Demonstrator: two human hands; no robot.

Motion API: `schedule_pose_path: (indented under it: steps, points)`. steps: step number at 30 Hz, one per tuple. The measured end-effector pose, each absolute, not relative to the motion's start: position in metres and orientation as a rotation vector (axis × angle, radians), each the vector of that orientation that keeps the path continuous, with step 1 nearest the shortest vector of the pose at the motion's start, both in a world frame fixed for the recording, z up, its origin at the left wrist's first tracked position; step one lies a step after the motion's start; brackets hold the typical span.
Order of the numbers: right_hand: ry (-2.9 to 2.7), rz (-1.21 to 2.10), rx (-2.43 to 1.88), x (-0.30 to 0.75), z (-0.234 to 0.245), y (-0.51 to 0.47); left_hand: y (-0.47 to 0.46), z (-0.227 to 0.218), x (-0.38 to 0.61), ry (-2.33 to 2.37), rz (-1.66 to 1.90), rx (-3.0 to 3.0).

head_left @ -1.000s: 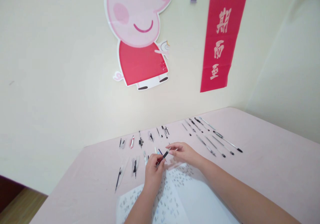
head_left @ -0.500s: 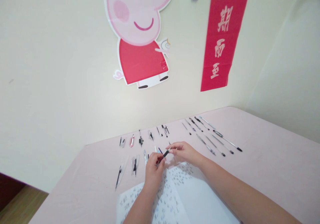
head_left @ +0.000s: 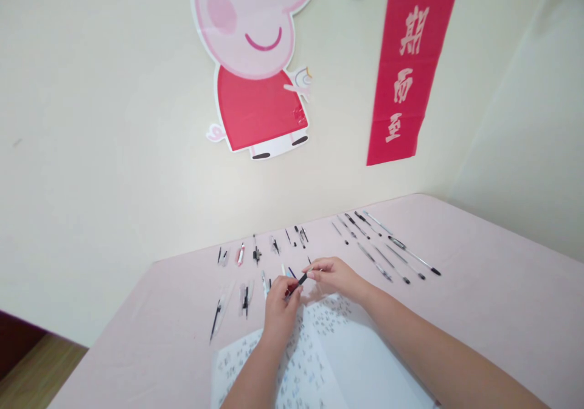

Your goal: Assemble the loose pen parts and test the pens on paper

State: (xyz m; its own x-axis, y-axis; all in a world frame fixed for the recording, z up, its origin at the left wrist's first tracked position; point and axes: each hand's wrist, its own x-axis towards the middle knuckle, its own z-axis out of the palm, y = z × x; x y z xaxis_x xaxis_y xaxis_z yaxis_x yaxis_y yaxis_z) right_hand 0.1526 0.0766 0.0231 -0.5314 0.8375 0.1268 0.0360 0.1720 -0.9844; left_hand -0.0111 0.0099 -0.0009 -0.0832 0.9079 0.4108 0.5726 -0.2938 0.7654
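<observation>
Between my two hands is a pen [head_left: 302,279] with a dark grip section, held slantwise above the far edge of the paper. My left hand [head_left: 280,302] closes its fingers round the lower end. At the upper end, my right hand [head_left: 334,276] pinches the tip between thumb and fingers; the tip itself is mostly hidden. Beneath my forearms lies an open sheet of paper [head_left: 365,354], with handwriting on its left part. Just beyond my left hand, a light-blue pen part [head_left: 264,283] and a few other pieces lie partly covered.
Pen pieces in small groups lie to the left, including a dark refill [head_left: 215,320] and a red-and-white pen part [head_left: 240,254]. Several whole pens, one long with a black cap [head_left: 437,271], rest on the pink tablecloth [head_left: 483,287] at right. The wall [head_left: 137,153] stands behind.
My right fingers have closed over the pen's upper tip, which showed more before. My left hand keeps its hold, and the view has shifted slightly.
</observation>
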Motion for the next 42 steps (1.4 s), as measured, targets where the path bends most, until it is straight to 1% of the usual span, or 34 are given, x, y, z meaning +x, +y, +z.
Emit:
schedule_pose_path:
  steps: [10, 19, 23, 39, 42]
  points:
    - [-1.632, 1.54, -0.849, 0.1507, 0.026, 0.0716, 0.0105, -0.0003, -0.0113, 1.591, 1.332, 1.846]
    - [-1.477, 1.51, -0.854, 0.1551, 0.03, 0.077, 0.007, 0.0005, -0.0086, 1.472, 1.23, 1.843]
    - [-1.461, 1.504, -0.88, 0.1547, 0.0304, 0.0768, 0.006, 0.0036, -0.0078, 1.487, 1.198, 1.886]
    - [-1.494, 1.489, -0.901, 0.1545, 0.0282, 0.0773, 0.0087, 0.0036, -0.0102, 1.544, 1.231, 1.907]
    - [-1.497, 1.432, -0.912, 0.1522, 0.0252, 0.0768, 0.0073, 0.0052, -0.0094, 1.543, 1.239, 1.907]
